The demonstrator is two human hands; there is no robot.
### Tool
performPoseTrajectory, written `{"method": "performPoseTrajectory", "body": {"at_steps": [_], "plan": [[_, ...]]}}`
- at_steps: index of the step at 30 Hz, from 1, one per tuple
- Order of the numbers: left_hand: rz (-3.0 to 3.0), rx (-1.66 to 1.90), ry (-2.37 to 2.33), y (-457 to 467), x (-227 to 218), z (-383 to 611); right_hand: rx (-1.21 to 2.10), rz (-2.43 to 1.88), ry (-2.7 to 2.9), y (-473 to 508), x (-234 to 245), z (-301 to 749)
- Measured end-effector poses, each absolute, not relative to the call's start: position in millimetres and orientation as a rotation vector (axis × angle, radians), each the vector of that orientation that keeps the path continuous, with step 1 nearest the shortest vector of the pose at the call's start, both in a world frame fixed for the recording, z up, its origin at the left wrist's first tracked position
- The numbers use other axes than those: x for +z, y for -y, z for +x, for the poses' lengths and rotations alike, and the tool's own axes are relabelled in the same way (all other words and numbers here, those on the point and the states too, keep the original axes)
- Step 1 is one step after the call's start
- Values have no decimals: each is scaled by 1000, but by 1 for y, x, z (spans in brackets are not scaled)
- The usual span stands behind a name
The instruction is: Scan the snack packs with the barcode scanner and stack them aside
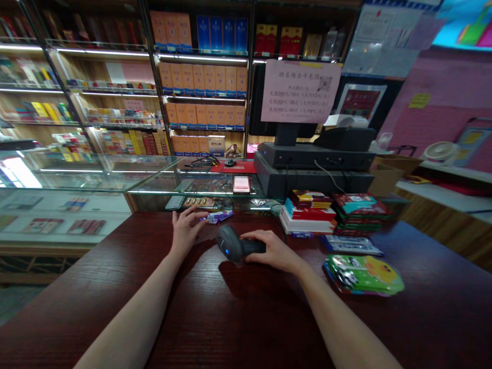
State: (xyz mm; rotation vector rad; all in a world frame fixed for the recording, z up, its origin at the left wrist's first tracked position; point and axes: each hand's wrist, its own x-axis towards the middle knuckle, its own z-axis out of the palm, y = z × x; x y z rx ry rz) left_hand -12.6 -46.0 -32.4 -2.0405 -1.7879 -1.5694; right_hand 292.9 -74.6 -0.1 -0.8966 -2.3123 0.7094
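In my right hand (274,248) is a dark barcode scanner (230,243), gripped round its handle. A blue light glows on its head, which points left, low over the dark wooden counter (238,318). My left hand (186,231) is at the counter's far edge with its fingers apart. Its fingertips are at the left end of some small purple packets (220,217); whether they touch them I cannot tell. To the right of my right hand lie a green package with a yellow figure (365,274) and a blue-and-white packet (351,245).
Stacked boxes (307,218) and red-green packs (359,207) stand at the counter's back right. Behind them are a cash drawer (315,177), a receipt printer (346,138) and a monitor with a paper sign (300,92). A glass display case (192,184) borders the far edge.
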Motion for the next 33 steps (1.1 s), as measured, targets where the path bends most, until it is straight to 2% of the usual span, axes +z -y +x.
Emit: {"method": "performPoseTrajectory", "body": {"at_steps": [33], "plan": [[-2117,-1630,1788,50,-25,-3,605,-881,2538,86,-13,267]]}}
